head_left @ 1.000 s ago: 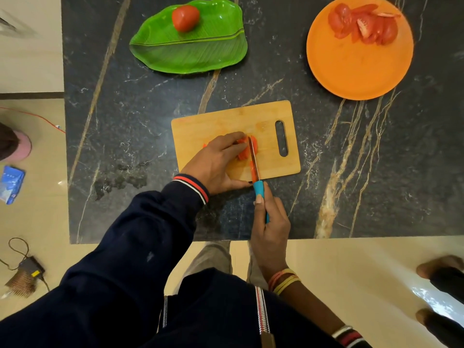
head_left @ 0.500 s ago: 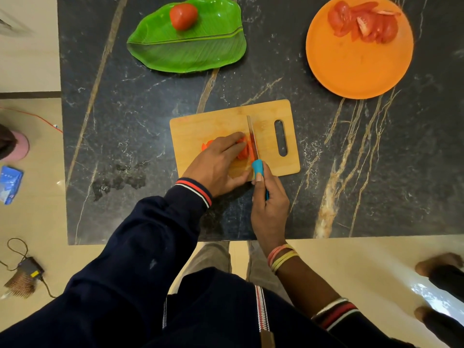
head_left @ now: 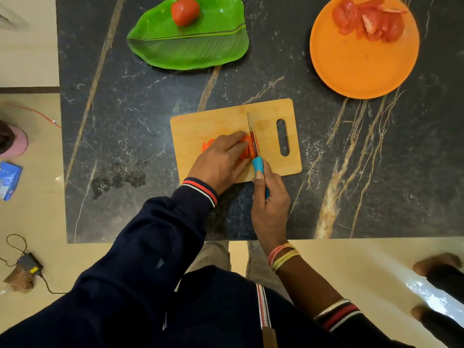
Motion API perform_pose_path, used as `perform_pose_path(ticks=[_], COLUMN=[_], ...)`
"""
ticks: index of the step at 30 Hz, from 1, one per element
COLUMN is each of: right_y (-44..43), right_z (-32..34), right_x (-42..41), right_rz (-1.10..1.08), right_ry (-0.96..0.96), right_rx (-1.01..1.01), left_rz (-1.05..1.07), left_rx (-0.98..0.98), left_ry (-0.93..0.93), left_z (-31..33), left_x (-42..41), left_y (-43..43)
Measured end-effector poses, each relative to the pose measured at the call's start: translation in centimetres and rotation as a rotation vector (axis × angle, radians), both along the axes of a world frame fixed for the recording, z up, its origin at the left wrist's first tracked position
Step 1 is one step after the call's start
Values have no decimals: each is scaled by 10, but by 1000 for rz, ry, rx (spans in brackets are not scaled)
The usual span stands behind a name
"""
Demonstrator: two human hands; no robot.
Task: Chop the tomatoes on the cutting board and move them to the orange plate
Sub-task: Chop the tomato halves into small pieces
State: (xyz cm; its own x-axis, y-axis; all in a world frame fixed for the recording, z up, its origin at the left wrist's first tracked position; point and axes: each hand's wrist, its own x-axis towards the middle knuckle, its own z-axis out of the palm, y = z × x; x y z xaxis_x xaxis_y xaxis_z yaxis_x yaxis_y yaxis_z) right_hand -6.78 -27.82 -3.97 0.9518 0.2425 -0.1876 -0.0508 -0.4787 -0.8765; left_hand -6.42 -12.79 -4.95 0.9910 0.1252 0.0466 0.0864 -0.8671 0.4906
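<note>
A wooden cutting board (head_left: 216,121) lies mid-table. On it my left hand (head_left: 221,159) holds down a cut tomato (head_left: 247,146), most of it hidden under my fingers. My right hand (head_left: 270,199) grips the blue handle of a knife (head_left: 253,138), whose blade stands in the tomato just right of my left fingertips. The orange plate (head_left: 361,64) at the far right holds several tomato pieces (head_left: 369,20). One whole tomato (head_left: 185,11) sits on a green leaf-shaped plate (head_left: 188,43) at the far left.
The black marble table (head_left: 120,121) ends close to my body. Another person's feet (head_left: 437,267) stand on the floor at the lower right. A charger with cable (head_left: 27,262) and a blue packet (head_left: 8,179) lie on the floor at the left.
The knife has slid forward through the tomato, away from me, and my right hand has followed it up to the board's near edge. My left hand has stayed on the tomato.
</note>
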Motion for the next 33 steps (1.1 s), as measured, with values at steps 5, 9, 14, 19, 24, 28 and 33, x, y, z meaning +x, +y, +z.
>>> perform_pose_path(ticks=[5,9,14,19,24,28,33], right_y=[-2,-1,2,2,3,1,0], right_z=[0,1,3,3,2,1,1], right_x=[-2,-3,-3,-4,-2,-2,-2], right_rz=[37,45,57,49,45,48,49], right_ry=[-26,-40,-40,-9,3,2,-9], right_rx=[-60,-107,-157,-128,-112,-104,-116], left_rz=[4,2,4,-34,-38,-46,-35], left_rx=[-20,-19,-20,-46,-39,-35,-30], left_ry=[-15,-24,-24,-26,-3,4,-46], left_z=[-3,-3,-3,-3,-2,-3,-2], left_x=[1,0,2,2,4,2,3], left_y=[2,3,3,8,11,9,8])
